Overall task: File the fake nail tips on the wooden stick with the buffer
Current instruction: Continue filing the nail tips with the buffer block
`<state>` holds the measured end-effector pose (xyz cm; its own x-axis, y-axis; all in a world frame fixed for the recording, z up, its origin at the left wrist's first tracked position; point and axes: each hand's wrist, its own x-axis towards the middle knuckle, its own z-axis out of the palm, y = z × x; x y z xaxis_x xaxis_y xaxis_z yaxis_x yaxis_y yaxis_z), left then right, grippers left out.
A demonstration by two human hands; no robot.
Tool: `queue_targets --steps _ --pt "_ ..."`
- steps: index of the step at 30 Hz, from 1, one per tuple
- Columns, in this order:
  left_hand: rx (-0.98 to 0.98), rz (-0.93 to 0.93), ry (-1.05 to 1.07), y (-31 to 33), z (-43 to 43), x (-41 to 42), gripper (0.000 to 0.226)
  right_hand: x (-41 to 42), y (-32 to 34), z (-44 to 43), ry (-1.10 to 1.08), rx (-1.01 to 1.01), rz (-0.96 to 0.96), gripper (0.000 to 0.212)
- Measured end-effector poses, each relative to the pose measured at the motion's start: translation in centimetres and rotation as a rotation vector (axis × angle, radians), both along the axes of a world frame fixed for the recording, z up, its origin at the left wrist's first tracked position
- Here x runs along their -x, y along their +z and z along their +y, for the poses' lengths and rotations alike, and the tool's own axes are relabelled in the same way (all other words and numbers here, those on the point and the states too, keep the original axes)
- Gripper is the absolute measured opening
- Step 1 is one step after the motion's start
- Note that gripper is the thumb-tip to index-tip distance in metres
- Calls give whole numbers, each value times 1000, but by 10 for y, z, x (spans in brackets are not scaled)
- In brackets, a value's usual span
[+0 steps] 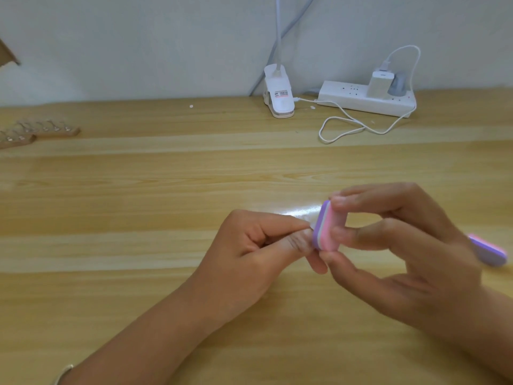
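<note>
Above the wooden surface [138, 190], pinching a pink-and-purple buffer block [329, 232] in the right hand [402, 245] against a small pale piece [312, 225] held by fingers [280, 221] of the left hand [255, 245], with a second buffer [490, 252] just right, nail-tip sticks [47, 130] far left, clip lamp [279, 93] and power strip [366, 100] behind.

Clip lamp sticker [281, 95]: black and red print, but you can't make out a single word, too blurry.
Power strip [367, 100]: tiny marks, unreadable.

The left hand [258, 240] is hiding most of the nail tip [312, 225] it is pinching; the right hand [402, 245], blurring, is covering part of a second buffer [491, 252]; the left edge is cropping a wooden stick [16, 140].
</note>
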<state>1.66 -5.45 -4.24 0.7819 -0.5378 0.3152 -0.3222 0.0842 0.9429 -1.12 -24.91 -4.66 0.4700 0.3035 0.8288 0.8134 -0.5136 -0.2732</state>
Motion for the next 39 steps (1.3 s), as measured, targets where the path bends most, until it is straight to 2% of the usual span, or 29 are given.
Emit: queue_targets --steps 6,10,13,17,23,28,32,39 --pt "17 37 -46 0 1 -1 24 2 -2 4 39 8 7 18" --pt "-21 71 -53 -2 2 -1 24 -1 0 0 -18 -4 56 7" --pt "-14 73 -89 0 1 1 24 2 1 3 7 12 43 10" --pt "-17 130 -82 -2 1 1 27 -1 3 -2 -42 -11 82 7" --pt "-33 170 -106 1 3 0 27 1 2 0 0 12 68 1" --pt "-60 190 -132 5 5 2 29 0 0 -1 -32 -10 115 5" --pt "3 255 -187 6 4 1 29 0 5 -5 -63 -31 72 9" --pt "16 429 -261 9 6 -2 26 6 5 4 48 -11 48 22"
